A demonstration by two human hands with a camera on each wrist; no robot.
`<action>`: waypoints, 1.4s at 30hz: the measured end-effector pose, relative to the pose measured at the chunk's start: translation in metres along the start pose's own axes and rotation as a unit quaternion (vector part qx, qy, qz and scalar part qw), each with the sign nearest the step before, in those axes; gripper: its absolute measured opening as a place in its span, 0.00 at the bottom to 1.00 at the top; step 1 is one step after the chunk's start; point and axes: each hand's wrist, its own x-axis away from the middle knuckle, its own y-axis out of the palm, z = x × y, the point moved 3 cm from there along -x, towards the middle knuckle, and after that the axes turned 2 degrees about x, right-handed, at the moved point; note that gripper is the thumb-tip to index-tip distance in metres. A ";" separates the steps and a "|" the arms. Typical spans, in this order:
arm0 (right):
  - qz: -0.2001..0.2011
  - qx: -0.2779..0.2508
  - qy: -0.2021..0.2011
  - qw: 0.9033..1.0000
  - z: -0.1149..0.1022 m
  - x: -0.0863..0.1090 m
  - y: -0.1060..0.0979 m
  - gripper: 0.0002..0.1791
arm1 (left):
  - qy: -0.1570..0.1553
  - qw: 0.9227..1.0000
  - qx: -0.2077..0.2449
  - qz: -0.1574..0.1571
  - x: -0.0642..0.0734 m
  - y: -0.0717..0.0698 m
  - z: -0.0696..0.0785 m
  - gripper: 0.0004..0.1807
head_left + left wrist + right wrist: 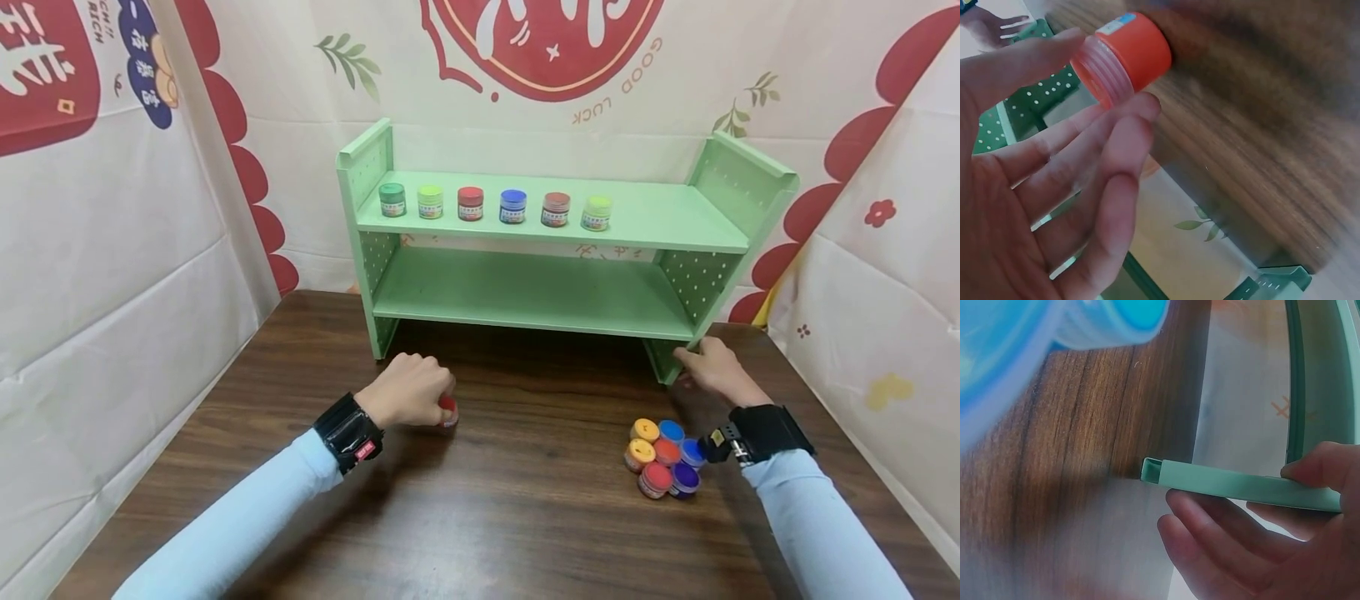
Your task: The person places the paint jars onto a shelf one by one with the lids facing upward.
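My left hand (408,390) pinches a small red paint jar (448,411) between thumb and fingertips, low over the table; the left wrist view shows its clear lid rim and orange-red body (1144,53). Whether the jar rests on the wood cannot be told. At the shelf's right side, my right hand (716,371) grips the lower end of a green side frame (1229,482), thumb on one face and fingers on the other. The two-tier green shelf (525,292) stands at the back of the table, with several paint jars in a row on its upper board.
A cluster of yellow, blue and red jars, including a red jar (656,479), stands on the brown table (525,517) beside my right wrist. Printed cloth (262,75) hangs behind the shelf and along both sides.
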 end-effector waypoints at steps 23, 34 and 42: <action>0.004 0.006 0.015 1.000 -0.004 -0.002 0.000 0.21 | -0.010 0.999 0.027 -0.013 -0.019 0.010 -0.011 0.14; -0.001 0.005 0.008 1.000 -0.003 0.000 0.000 0.22 | 0.002 0.999 0.035 0.026 -0.018 0.017 -0.014 0.09; -0.003 0.003 0.005 1.000 -0.003 0.000 0.000 0.23 | -0.011 0.999 0.053 0.008 -0.018 0.019 -0.014 0.13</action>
